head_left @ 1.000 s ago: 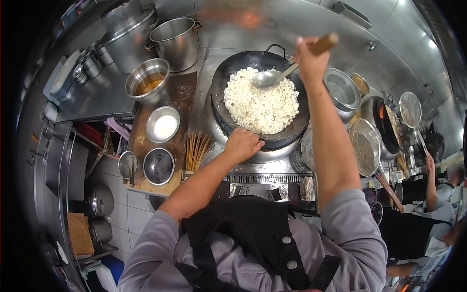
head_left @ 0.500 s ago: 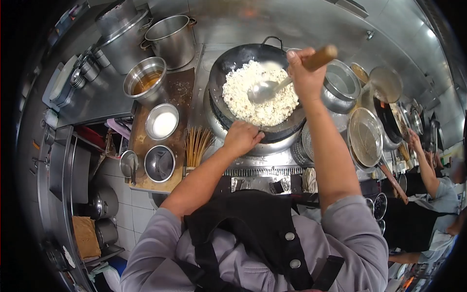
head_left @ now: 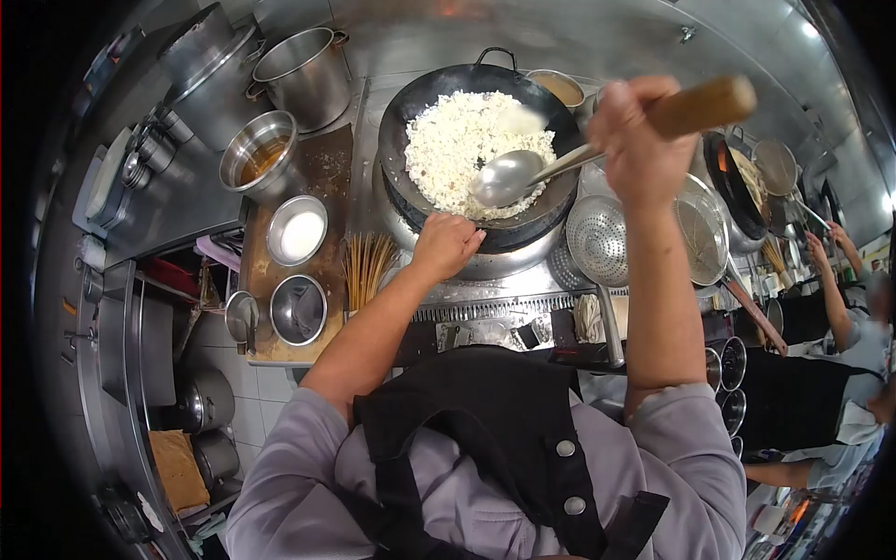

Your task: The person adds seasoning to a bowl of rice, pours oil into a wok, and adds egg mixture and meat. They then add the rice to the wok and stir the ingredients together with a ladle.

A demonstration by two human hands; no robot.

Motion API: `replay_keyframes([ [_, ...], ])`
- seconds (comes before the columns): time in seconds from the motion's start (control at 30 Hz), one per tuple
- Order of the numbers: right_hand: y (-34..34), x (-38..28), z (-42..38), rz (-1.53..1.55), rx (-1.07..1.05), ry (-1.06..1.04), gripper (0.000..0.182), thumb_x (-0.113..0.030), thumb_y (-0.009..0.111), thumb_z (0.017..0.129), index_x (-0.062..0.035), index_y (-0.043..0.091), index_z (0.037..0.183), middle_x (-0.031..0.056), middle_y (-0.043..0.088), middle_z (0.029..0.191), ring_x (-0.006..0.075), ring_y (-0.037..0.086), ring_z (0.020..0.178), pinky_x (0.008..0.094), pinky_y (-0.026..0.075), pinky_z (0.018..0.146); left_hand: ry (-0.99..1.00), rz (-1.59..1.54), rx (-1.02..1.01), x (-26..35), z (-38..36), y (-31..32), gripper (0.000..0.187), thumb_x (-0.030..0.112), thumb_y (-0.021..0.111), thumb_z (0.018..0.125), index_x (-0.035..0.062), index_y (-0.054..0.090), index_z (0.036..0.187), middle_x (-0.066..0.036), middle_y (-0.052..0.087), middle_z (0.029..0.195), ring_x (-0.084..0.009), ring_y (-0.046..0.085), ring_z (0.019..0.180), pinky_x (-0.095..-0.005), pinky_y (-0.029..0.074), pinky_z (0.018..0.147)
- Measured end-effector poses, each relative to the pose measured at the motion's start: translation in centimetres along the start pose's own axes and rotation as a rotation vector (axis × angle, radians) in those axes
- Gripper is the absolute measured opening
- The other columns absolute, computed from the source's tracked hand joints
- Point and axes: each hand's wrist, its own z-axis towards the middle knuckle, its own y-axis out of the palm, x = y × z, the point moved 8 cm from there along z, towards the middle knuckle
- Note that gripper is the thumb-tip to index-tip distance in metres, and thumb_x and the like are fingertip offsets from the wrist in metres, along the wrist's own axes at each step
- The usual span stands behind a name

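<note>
A black wok sits on the stove ring, holding a wide heap of pale fried rice. My left hand is closed on the wok's near edge, its fingers partly hiding what they grip. My right hand, slightly blurred, is wrapped around the wooden handle of a ladle. The ladle's metal bowl lies tilted over the rice at the wok's right near side, and its handle slopes up to the right. A whitish blur, perhaps rice in motion, shows near the wok's far right.
Left of the wok, a board carries a bowl of white contents, a dark-looking steel bowl and a bamboo brush. A perforated skimmer lies to the right. At far right, another person's hands work near other woks.
My right hand has swung right and turned the ladle, whose bowl is now lower in the rice. My left hand stays on the wok's edge. The view has shifted slightly.
</note>
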Motion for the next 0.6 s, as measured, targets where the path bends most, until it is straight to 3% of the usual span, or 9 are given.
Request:
replay_keyframes([
  [0.1,-1.9,4.4,-0.8,-0.062,0.027,0.033,0.018,-0.008,0.078,0.087,-0.0058,0.06,0.085,-0.0014,0.054,0.064,0.0075,0.05,0.051,0.0244,0.038,0.046,-0.036,-0.01,-0.069,0.0,0.1,0.2,0.031,0.028,0.064,0.093,0.0073,0.061,0.07,-0.011,0.061,0.073,-0.0345,0.059,0.077,-0.0475,0.044,0.075],
  [0.17,-4.2,2.5,1.9,0.078,0.09,0.048,0.019,-0.009,0.077,0.088,-0.0062,0.059,0.085,-0.0004,0.056,0.065,0.0082,0.052,0.052,0.0249,0.039,0.046,-0.025,-0.003,-0.053,0.0,-0.5,0.4,0.031,0.029,0.064,0.093,0.0072,0.062,0.071,-0.012,0.061,0.075,-0.0346,0.059,0.079,-0.0474,0.044,0.076],
  [0.23,-5.8,-2.9,1.8,-0.01,0.136,-0.072,0.018,-0.006,0.075,0.088,-0.0052,0.058,0.084,0.0005,0.055,0.064,0.0087,0.05,0.05,0.0257,0.04,0.045,-0.029,0.002,-0.033,-0.4,-0.2,0.5,0.03,0.029,0.063,0.093,0.0072,0.062,0.072,-0.012,0.062,0.077,-0.0346,0.059,0.08,-0.0474,0.044,0.077],
  [0.3,-9.0,1.4,1.0,-0.119,0.149,-0.079,0.018,-0.007,0.073,0.09,-0.0053,0.057,0.083,0.0014,0.054,0.062,0.0092,0.049,0.049,0.0264,0.041,0.046,-0.02,-0.008,-0.028,-0.5,-0.5,0.5,0.03,0.029,0.062,0.094,0.0071,0.062,0.075,-0.012,0.062,0.08,-0.0345,0.059,0.083,-0.0471,0.044,0.08],
  [0.4,-11.8,4.2,4.5,-0.028,0.16,-0.033,0.02,-0.01,0.072,0.092,-0.0052,0.056,0.081,0.0028,0.054,0.061,0.0105,0.049,0.048,0.0275,0.042,0.046,-0.019,-0.009,-0.039,-0.6,-0.4,0.7,0.029,0.028,0.063,0.094,0.0072,0.061,0.074,-0.011,0.06,0.078,-0.034,0.058,0.081,-0.0463,0.042,0.078],
  [0.53,-11.9,0.7,6.0,-0.069,0.239,-0.191,0.019,-0.009,0.07,0.093,-0.0034,0.055,0.084,0.0038,0.054,0.061,0.0128,0.051,0.047,0.0288,0.043,0.046,-0.022,-0.01,-0.016,-0.8,-0.3,0.6,0.029,0.028,0.065,0.092,0.0067,0.059,0.073,-0.01,0.058,0.074,-0.0336,0.058,0.078,-0.0458,0.042,0.076],
  [0.6,-11.4,5.9,4.5,-0.08,0.214,-0.119,0.019,-0.009,0.07,0.092,-0.003,0.055,0.084,0.0038,0.053,0.06,0.0128,0.05,0.047,0.0288,0.044,0.046,-0.027,-0.016,-0.029,-0.6,-0.4,0.7,0.029,0.028,0.065,0.092,0.0068,0.059,0.073,-0.01,0.059,0.074,-0.0335,0.058,0.078,-0.0459,0.042,0.075],
])
